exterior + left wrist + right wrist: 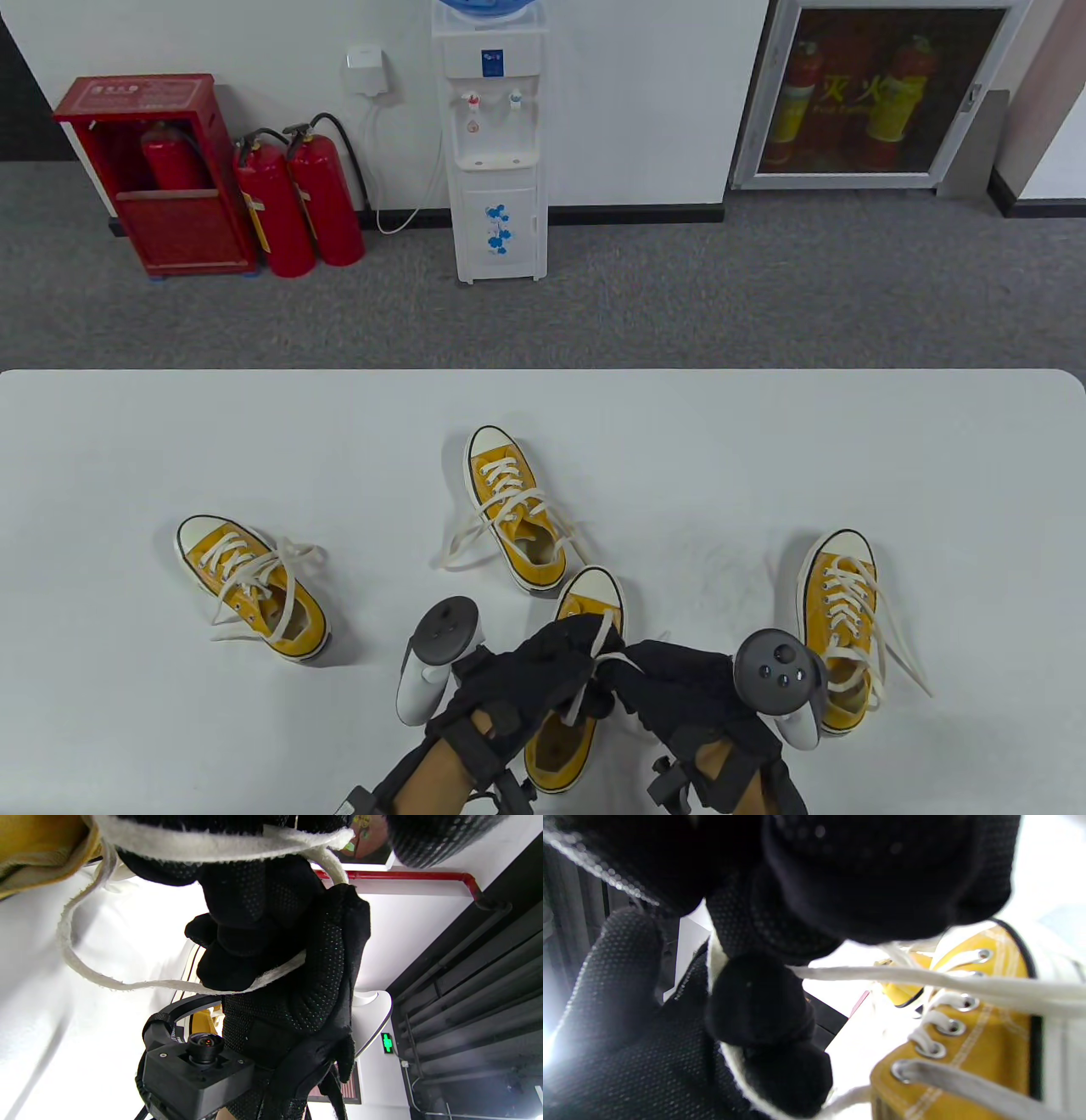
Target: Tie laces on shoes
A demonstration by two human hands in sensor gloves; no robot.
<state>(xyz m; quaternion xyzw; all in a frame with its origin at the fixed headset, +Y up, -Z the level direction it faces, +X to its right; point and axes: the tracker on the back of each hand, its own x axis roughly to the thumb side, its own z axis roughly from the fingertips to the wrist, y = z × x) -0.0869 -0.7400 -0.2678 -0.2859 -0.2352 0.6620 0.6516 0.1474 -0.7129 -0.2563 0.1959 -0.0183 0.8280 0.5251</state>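
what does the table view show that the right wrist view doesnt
Only the table view shows all four yellow shoes: one at the left, one at centre, one at the right, and the near shoe under both hands, plus the left hand, the trackers and the room behind.

Only the right wrist view shows the near shoe's metal eyelets close up.

Both show the right hand gripping a white lace of the near shoe.

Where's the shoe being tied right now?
Table view: bottom centre, the near shoe lies toe away, under the left hand and right hand, which both grip its laces; another yellow shoe sits just beyond its toe.
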